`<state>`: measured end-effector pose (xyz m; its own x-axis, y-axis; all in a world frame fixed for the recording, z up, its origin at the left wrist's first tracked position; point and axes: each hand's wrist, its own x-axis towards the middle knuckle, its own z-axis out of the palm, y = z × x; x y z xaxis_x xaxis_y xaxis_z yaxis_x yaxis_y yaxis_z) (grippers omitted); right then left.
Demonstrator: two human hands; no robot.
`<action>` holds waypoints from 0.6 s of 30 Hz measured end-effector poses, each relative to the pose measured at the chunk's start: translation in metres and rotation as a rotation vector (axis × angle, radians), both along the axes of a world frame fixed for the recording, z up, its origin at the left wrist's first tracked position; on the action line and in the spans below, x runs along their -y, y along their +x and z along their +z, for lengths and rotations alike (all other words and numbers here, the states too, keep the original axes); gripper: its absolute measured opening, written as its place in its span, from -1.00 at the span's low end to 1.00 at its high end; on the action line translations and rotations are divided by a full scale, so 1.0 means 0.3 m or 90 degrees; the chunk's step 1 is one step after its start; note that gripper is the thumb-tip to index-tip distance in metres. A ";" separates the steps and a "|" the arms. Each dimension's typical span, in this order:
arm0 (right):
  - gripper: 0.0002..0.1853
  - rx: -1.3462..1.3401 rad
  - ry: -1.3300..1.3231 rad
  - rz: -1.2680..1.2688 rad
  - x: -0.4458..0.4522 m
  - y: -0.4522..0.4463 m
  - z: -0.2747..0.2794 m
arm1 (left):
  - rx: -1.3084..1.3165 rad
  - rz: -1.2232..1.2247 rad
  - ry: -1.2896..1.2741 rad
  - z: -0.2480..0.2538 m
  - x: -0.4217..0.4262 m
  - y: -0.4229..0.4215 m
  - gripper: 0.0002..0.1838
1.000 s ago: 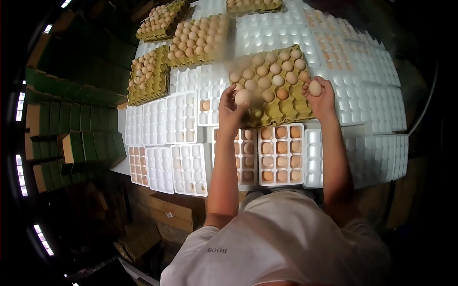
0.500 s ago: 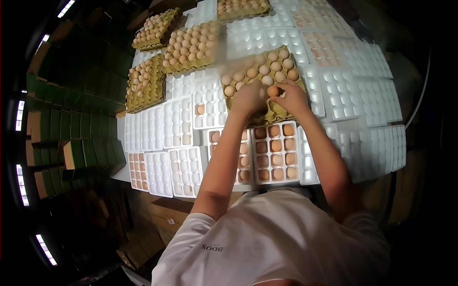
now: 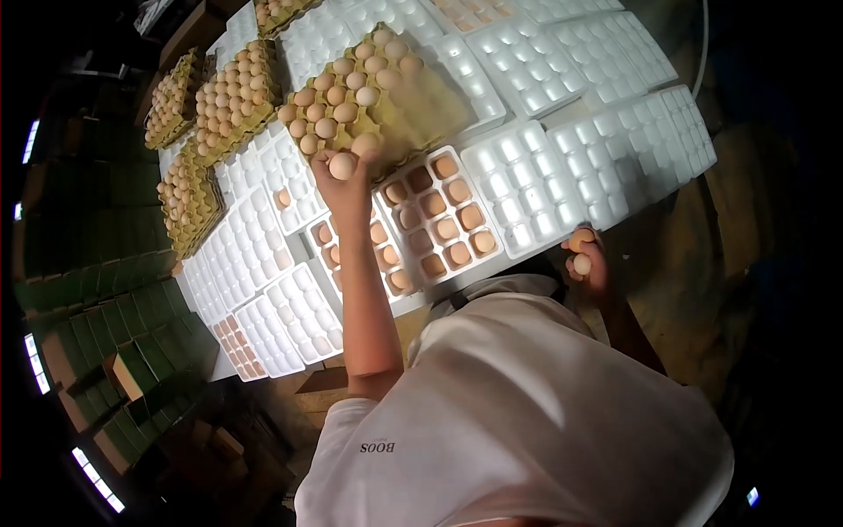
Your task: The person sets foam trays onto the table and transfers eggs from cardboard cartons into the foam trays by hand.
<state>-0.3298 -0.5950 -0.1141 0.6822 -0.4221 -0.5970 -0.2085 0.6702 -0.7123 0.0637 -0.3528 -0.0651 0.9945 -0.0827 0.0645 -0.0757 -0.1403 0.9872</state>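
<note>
My left hand (image 3: 349, 189) is closed at the near edge of a yellowish pulp egg tray (image 3: 421, 114). It grips a pale egg (image 3: 342, 166); a second egg (image 3: 367, 145) touches its fingers, and I cannot tell whether that one is held too. Brown eggs (image 3: 345, 112) fill the tray's left part, while cups to the right are bare. Off the table's front edge at the right, my right hand (image 3: 597, 270) is closed around a brownish egg (image 3: 580, 238) and a paler egg (image 3: 581, 263). Just in front of the left hand's tray lies a white foam tray (image 3: 446, 263) with brown eggs.
White foam trays (image 3: 527, 189) cover much of the table. Further pulp trays full of eggs (image 3: 233, 105) stand at the far left. Green boxes (image 3: 140, 364) are stacked beside the table on the left. A foam tray with eggs (image 3: 237, 345) sits at the left corner.
My hands have parted: the right moved from the pulp tray to beyond the table's front edge with two eggs. The left stays at the tray. The view has turned, and more tray cups show bare.
</note>
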 end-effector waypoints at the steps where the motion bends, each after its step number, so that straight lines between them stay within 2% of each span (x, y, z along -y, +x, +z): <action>1: -0.66 -0.055 -0.113 0.021 0.018 -0.047 -0.031 | -0.067 -0.061 -0.069 0.011 0.012 -0.114 -0.47; 2: -0.65 -0.106 -0.229 0.042 0.034 -0.078 -0.083 | -0.082 -0.133 0.027 -0.032 0.008 -0.218 -0.45; 3: -0.65 -0.157 -0.347 0.060 0.046 -0.099 -0.119 | -0.096 -0.198 0.080 0.023 0.049 -0.348 -0.46; 4: -0.63 -0.165 -0.463 0.091 0.056 -0.080 -0.106 | -0.157 -0.271 0.069 -0.092 0.054 -0.434 -0.46; 6: -0.61 -0.169 -0.699 0.162 0.074 0.072 -0.012 | -0.023 -0.372 0.194 -0.038 0.139 -0.588 -0.60; 7: -0.65 -0.178 -0.852 0.184 0.083 0.135 0.024 | 0.045 -0.420 0.229 -0.116 0.156 -0.631 -0.66; 8: -0.66 -0.170 -0.893 0.231 0.114 0.174 0.030 | 0.114 -0.466 0.264 -0.192 0.170 -0.661 -0.72; 9: -0.67 -0.162 -0.930 0.282 0.139 0.199 0.033 | 0.139 -0.489 0.264 -0.168 0.204 -0.675 -0.81; 10: -0.68 -0.156 -0.961 0.339 0.154 0.211 0.038 | 0.136 -0.477 0.291 -0.181 0.223 -0.691 -0.81; 14: -0.73 -0.146 -0.857 0.308 0.241 0.254 -0.008 | 0.101 -0.463 0.386 -0.254 0.264 -0.685 -0.72; 16: -0.62 -0.168 -0.909 0.406 0.264 0.306 0.006 | 0.024 -0.438 0.423 -0.195 0.298 -0.686 -0.62; 18: -0.52 -0.212 -0.912 0.521 0.266 0.349 0.031 | 0.028 -0.395 0.472 -0.201 0.334 -0.684 -0.61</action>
<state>-0.2251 -0.6748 -0.1047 0.9134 -0.3384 -0.2262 -0.4066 -0.7857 -0.4662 -0.1414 -0.4530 -0.1254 0.7583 -0.6267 -0.1794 -0.3811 -0.6495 0.6579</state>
